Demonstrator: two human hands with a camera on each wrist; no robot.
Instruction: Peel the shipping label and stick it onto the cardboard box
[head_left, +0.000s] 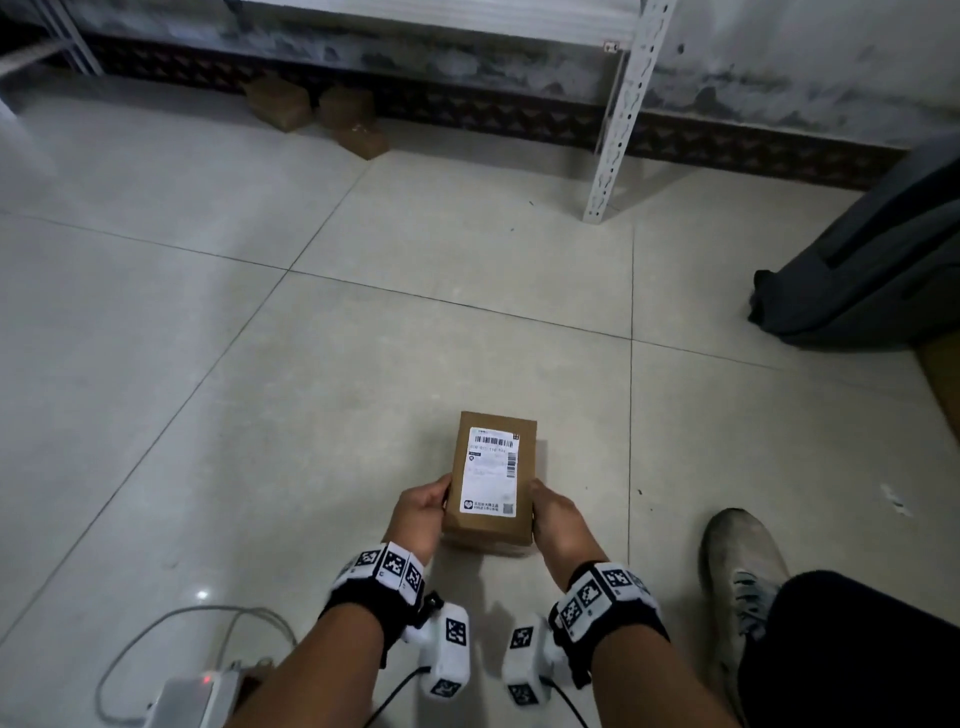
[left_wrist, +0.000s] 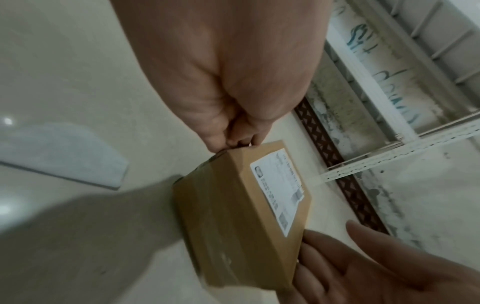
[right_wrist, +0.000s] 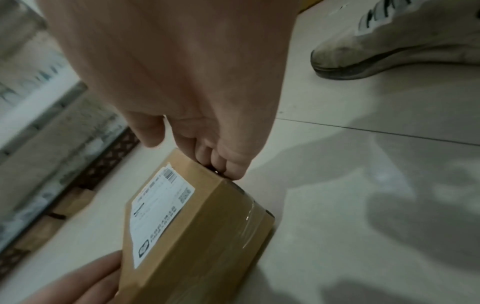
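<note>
A small brown cardboard box (head_left: 525, 470) lies low over the tiled floor, between my two hands. A white shipping label (head_left: 491, 470) with barcodes is stuck flat on its top face. My left hand (head_left: 423, 512) grips the box's near left edge, and my right hand (head_left: 553, 517) grips the near right edge. In the left wrist view the left hand's fingers (left_wrist: 233, 137) curl at a corner of the box (left_wrist: 233, 230), beside the label (left_wrist: 280, 189). In the right wrist view the right fingers (right_wrist: 226, 166) curl over the edge of the box (right_wrist: 207, 236), close to the label (right_wrist: 158, 209). Whether the box touches the floor I cannot tell.
Three small cardboard boxes (head_left: 311, 111) sit against the far wall beneath a shelf. A white perforated shelf post (head_left: 621, 119) stands behind. A dark bag (head_left: 872, 270) lies at the right, my shoe (head_left: 743, 566) at the near right, and a white device with cables (head_left: 192, 696) at the near left.
</note>
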